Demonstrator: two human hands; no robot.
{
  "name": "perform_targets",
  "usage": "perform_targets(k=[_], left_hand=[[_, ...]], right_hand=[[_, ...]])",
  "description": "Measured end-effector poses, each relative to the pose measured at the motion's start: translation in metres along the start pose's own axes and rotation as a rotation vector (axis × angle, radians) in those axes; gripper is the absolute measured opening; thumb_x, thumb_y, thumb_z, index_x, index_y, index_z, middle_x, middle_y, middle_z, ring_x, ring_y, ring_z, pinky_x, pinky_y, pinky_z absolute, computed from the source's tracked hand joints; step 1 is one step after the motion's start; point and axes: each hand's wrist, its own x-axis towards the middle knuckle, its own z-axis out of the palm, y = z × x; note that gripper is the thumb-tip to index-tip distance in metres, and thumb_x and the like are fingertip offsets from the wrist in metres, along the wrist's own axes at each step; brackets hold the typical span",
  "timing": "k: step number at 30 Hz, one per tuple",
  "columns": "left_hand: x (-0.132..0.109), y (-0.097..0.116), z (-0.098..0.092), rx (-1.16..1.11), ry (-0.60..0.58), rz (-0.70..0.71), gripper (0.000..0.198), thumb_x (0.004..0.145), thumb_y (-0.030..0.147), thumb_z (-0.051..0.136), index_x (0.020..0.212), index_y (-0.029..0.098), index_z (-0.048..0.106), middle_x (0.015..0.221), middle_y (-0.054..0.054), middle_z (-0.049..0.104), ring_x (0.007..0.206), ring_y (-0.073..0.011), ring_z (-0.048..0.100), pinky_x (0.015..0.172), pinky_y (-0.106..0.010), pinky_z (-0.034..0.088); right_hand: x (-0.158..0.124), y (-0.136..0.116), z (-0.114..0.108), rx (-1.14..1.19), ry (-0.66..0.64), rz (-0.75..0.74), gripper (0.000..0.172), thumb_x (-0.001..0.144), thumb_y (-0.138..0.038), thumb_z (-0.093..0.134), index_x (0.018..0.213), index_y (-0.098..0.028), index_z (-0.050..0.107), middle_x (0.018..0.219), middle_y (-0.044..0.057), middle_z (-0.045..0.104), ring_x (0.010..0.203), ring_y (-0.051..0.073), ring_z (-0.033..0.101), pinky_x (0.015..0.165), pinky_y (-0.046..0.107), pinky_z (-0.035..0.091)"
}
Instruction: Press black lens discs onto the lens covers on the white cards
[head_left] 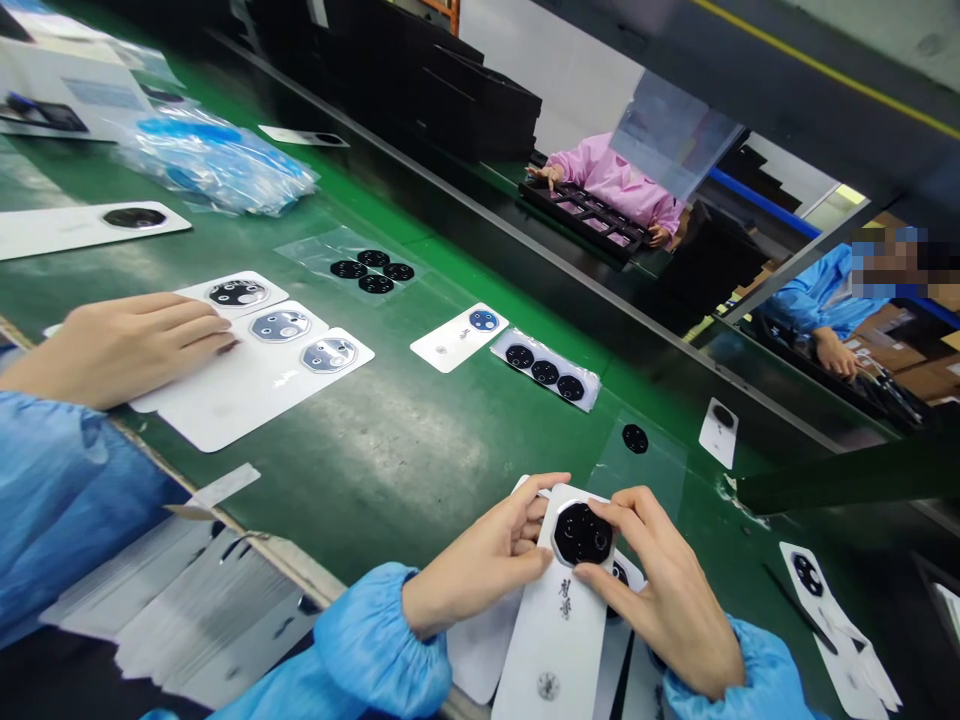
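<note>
My left hand (480, 565) grips the left edge of a white phone back panel (551, 640), which carries dark lettering and a small round emblem. At its top sits a black camera disc (582, 535) in a silvery octagonal ring. The fingers and thumb of my right hand (664, 590) pinch round the disc's rim; whether it is stuck down I cannot tell. More white panels (480, 635) lie underneath, partly hidden. Just beyond my hands, a clear film sheet (611, 470) bears one black disc (635, 438).
At left, a co-worker's hand (142, 350) rests on white panels (225, 410). Farther back lie a film with several discs (373, 270), a small panel (459, 338), a three-disc strip (544, 372) and bagged items (217, 160). A dark bar (832, 485) juts in at right.
</note>
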Motion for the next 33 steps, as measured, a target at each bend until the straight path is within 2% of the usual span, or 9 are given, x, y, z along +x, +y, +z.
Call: perform_targets(k=[14,21,29,33], left_hand=[[-0.0001,-0.0013,0.0013,-0.002,-0.005,-0.003,0.059,0.080,0.017,0.057,0.132,0.022,0.031,0.112,-0.009,0.055,0.100,-0.0199,0.055,0.083,-0.033,0.042],[-0.0007,-0.0027,0.0005,0.006,-0.003,-0.007,0.058,0.080,0.017,0.057,0.132,0.025,0.033,0.105,-0.006,0.054,0.103,-0.0214,0.054,0.081,-0.033,0.042],[0.0000,-0.0021,0.0008,0.018,0.002,-0.015,0.059,0.080,0.017,0.057,0.132,0.023,0.032,0.102,-0.006,0.053,0.101,-0.0220,0.055,0.080,-0.033,0.042],[0.0000,-0.0021,0.0017,0.034,0.002,-0.016,0.058,0.080,0.018,0.056,0.133,0.023,0.031,0.107,-0.008,0.055,0.103,-0.0220,0.055,0.081,-0.033,0.043]], right_hand=[[0.0000,0.0009,0.0042,-0.014,0.018,-0.061,0.039,0.081,-0.018,0.061,0.115,-0.023,0.043,0.098,0.005,0.047,0.085,0.019,0.052,0.069,0.033,0.049],[-0.0009,0.0014,0.0054,-0.010,0.008,-0.042,0.038,0.082,-0.020,0.060,0.116,-0.023,0.043,0.098,0.005,0.047,0.085,0.019,0.052,0.069,0.033,0.050],[0.0006,0.0009,0.0042,-0.028,0.011,-0.052,0.037,0.081,-0.019,0.061,0.113,-0.022,0.043,0.097,0.005,0.047,0.083,0.019,0.052,0.067,0.032,0.050],[0.0024,-0.0001,0.0041,-0.046,0.005,-0.042,0.039,0.079,-0.018,0.064,0.112,-0.022,0.045,0.095,0.004,0.047,0.082,0.019,0.052,0.067,0.032,0.050]])
